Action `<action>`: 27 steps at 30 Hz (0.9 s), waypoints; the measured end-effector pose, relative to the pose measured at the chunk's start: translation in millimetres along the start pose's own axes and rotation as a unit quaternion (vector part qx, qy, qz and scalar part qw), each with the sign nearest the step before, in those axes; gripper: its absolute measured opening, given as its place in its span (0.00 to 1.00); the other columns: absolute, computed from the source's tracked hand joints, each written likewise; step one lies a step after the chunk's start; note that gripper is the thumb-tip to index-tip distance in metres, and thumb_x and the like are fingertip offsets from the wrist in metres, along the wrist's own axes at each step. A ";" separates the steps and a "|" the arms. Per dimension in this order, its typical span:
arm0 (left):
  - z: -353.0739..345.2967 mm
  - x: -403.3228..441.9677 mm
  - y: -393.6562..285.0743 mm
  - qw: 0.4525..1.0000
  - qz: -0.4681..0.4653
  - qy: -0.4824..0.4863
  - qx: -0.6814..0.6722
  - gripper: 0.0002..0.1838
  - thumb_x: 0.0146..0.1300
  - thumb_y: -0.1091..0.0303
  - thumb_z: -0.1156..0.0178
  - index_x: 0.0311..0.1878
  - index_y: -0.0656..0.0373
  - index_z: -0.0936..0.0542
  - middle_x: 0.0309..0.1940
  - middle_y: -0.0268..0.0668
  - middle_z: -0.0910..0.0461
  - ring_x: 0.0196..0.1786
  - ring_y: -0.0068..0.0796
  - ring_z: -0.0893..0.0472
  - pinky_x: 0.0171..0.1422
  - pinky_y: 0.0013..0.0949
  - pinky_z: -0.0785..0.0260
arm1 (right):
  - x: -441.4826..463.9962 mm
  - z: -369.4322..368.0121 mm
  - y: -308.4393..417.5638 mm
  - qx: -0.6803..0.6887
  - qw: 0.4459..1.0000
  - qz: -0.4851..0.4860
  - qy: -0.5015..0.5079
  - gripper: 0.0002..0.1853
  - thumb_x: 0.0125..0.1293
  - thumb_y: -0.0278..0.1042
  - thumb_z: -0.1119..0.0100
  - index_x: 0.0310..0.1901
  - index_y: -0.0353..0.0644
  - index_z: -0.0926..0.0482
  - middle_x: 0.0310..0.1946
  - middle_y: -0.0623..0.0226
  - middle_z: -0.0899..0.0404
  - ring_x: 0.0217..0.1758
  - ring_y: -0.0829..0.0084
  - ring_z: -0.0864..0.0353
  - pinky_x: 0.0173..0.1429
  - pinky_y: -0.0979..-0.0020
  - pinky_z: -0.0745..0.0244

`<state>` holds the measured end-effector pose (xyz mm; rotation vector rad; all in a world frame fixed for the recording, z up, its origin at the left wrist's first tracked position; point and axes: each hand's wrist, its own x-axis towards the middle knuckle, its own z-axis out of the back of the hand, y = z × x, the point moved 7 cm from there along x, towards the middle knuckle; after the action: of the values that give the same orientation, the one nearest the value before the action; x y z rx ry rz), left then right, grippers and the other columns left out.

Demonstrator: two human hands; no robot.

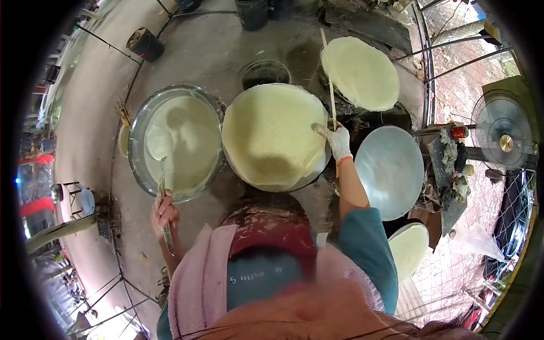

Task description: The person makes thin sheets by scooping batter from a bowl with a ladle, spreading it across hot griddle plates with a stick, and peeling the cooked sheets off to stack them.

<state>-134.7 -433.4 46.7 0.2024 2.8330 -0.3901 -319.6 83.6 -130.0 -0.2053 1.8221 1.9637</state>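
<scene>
My left hand (165, 215) is closed around the handle of a ladle (160, 143). The ladle's round bowl rests in pale, creamy batter (190, 127), inside a wide metal basin (134, 161). In a white glove with an orange band at the wrist, my right hand (340, 143) grips a long thin stick (331, 93) that points away from me. That hand is at the right edge of a large round pale sheet (275, 133), which covers a round cooking surface in front of me. The sheet's lower right edge looks uneven.
Another pale round sheet (361, 73) lies at the upper right. A grey round disc (390, 173) is right of my forearm, with a further pale round (409, 249) below it. A fan (504, 136) stands far right. Dark buckets (145, 45) sit at the back.
</scene>
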 end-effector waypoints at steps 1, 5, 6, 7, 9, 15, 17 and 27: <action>-10.6 3.1 4.9 0.999 0.022 0.014 -0.040 0.15 0.73 0.73 0.66 0.53 0.77 0.38 0.22 0.34 0.37 0.12 0.21 0.39 0.19 0.23 0.42 | 5.5 2.0 -2.1 -0.076 0.997 0.004 -0.028 0.19 0.49 0.24 0.27 0.43 0.32 0.22 0.34 0.64 0.16 0.33 0.76 0.18 0.41 0.76 0.22; 3.0 11.5 -7.8 0.999 0.013 -0.042 0.004 0.13 0.75 0.71 0.62 0.48 0.75 0.34 0.19 0.31 0.39 0.09 0.18 0.43 0.11 0.19 0.46 | -10.8 -11.3 40.8 -0.155 0.987 0.038 -0.032 0.18 0.48 0.24 0.31 0.42 0.34 0.21 0.33 0.64 0.16 0.32 0.74 0.18 0.40 0.71 0.23; 5.2 14.4 -11.3 0.998 0.010 -0.048 0.032 0.14 0.75 0.70 0.62 0.48 0.74 0.33 0.19 0.29 0.40 0.09 0.17 0.43 0.12 0.19 0.46 | -19.9 -19.2 56.5 -0.134 0.989 0.046 -0.027 0.18 0.48 0.23 0.31 0.43 0.33 0.21 0.33 0.64 0.16 0.32 0.74 0.18 0.39 0.71 0.23; 8.0 16.8 -15.4 0.997 0.005 -0.055 0.059 0.14 0.76 0.68 0.61 0.48 0.73 0.33 0.18 0.28 0.40 0.09 0.16 0.44 0.12 0.19 0.47 | -28.9 -27.6 71.4 -0.114 0.992 0.055 -0.023 0.18 0.48 0.23 0.31 0.43 0.33 0.21 0.33 0.64 0.16 0.32 0.74 0.19 0.39 0.72 0.23; 18.8 19.7 -27.8 0.990 -0.002 -0.067 0.126 0.15 0.76 0.65 0.59 0.48 0.71 0.32 0.18 0.25 0.40 0.08 0.14 0.44 0.12 0.19 0.48 | -47.1 -44.6 100.9 -0.073 0.995 0.073 -0.011 0.18 0.48 0.22 0.32 0.44 0.32 0.22 0.33 0.63 0.16 0.32 0.74 0.19 0.39 0.73 0.23; 49.0 25.3 -51.1 0.971 -0.013 -0.041 0.237 0.20 0.74 0.54 0.53 0.50 0.66 0.30 0.18 0.21 0.40 0.08 0.11 0.44 0.13 0.20 0.54 | -86.4 -55.0 216.1 0.001 0.995 0.093 0.028 0.18 0.50 0.16 0.38 0.46 0.29 0.24 0.34 0.58 0.16 0.36 0.71 0.17 0.43 0.74 0.22; 53.8 29.1 -51.0 0.975 -0.005 -0.029 0.219 0.21 0.73 0.53 0.53 0.51 0.65 0.30 0.18 0.21 0.40 0.08 0.11 0.44 0.13 0.21 0.54 | -65.8 -27.7 248.4 -0.020 0.995 0.096 0.012 0.17 0.51 0.16 0.39 0.45 0.30 0.25 0.36 0.54 0.15 0.39 0.68 0.16 0.47 0.71 0.21; 42.0 32.5 -14.7 0.956 -0.045 -0.193 0.214 0.14 0.75 0.61 0.54 0.45 0.63 0.28 0.15 0.22 0.42 0.07 0.11 0.45 0.10 0.19 0.55 | -14.6 47.5 436.5 -0.422 0.835 0.352 -0.028 0.17 0.53 0.26 0.39 0.46 0.38 0.21 0.33 0.61 0.16 0.30 0.68 0.17 0.37 0.69 0.22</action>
<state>-157.7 -456.0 2.0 0.0698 2.3489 -0.9524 -480.6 115.6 277.5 0.3159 0.8954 3.1525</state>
